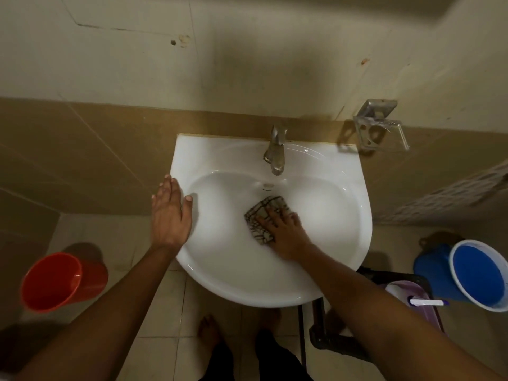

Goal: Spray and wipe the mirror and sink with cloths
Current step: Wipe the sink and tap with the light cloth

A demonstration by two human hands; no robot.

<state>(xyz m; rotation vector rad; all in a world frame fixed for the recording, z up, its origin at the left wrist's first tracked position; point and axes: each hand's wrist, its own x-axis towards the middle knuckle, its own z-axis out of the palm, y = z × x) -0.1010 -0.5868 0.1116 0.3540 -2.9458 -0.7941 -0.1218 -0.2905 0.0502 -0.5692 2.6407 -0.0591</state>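
Observation:
A white wall-mounted sink fills the middle of the head view, with a metal tap at its back. Inside the bowl lies a grey cloth with dark checked lines. My right hand presses flat on the cloth's right part, fingers spread and pointing to the upper left. My left hand rests flat on the sink's left rim, fingers straight, thumb over the inner edge. The mirror and any spray bottle are out of view.
An orange bucket stands on the floor at the left. A blue bucket stands at the right, beside a lilac tub on a dark stool. An empty metal soap holder juts from the wall. My bare feet show below the sink.

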